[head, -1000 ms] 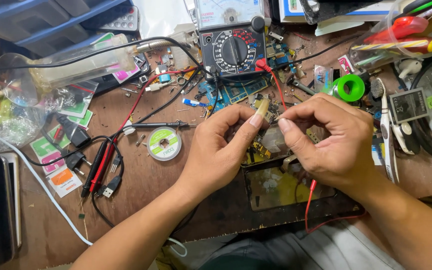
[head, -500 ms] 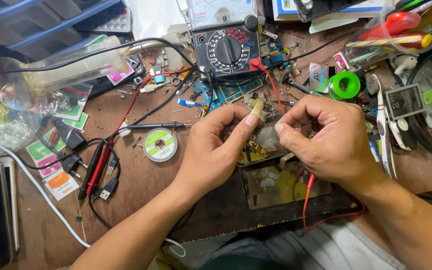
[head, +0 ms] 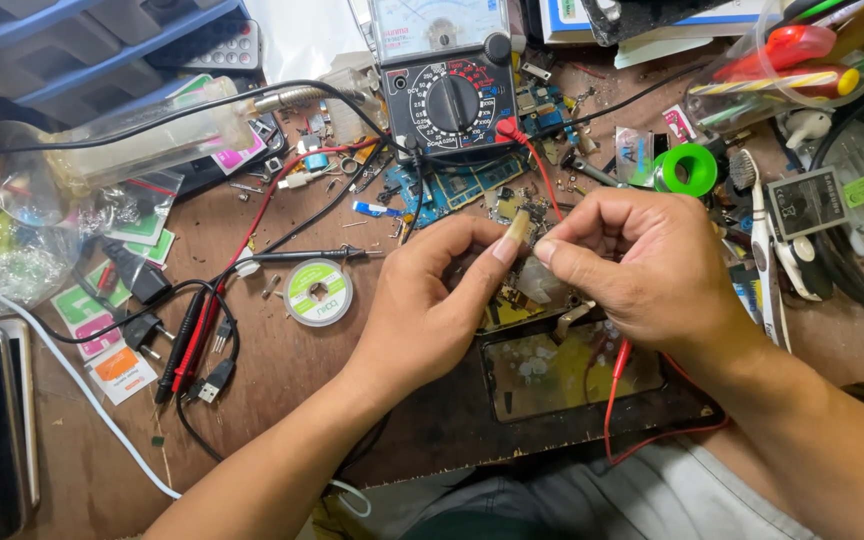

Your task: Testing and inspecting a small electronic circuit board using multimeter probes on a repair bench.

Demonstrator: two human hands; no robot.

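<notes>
My left hand [head: 432, 305] and my right hand [head: 642, 265] meet over an opened phone body [head: 562, 365] on the brown workbench [head: 292, 380]. Their fingertips pinch together on something small that the fingers hide. A red probe lead [head: 614, 375] runs under my right hand and loops down past the bench edge. An analog multimeter [head: 449, 85] with a black dial stands just beyond the hands. A blue circuit board [head: 452, 187] lies between the meter and my left hand.
A solder-wick spool [head: 318, 292] and a black probe [head: 302, 257] lie left of the hands. A green tape roll [head: 689, 168], toothbrush [head: 758, 230] and screwdrivers [head: 792, 60] sit at right. Cables and plugs [head: 187, 340] crowd the left; a clear tube [head: 132, 145] lies behind.
Both hands stay pinched together over the phone. The view has shifted slightly, so the hands sit a little higher in the frame.
</notes>
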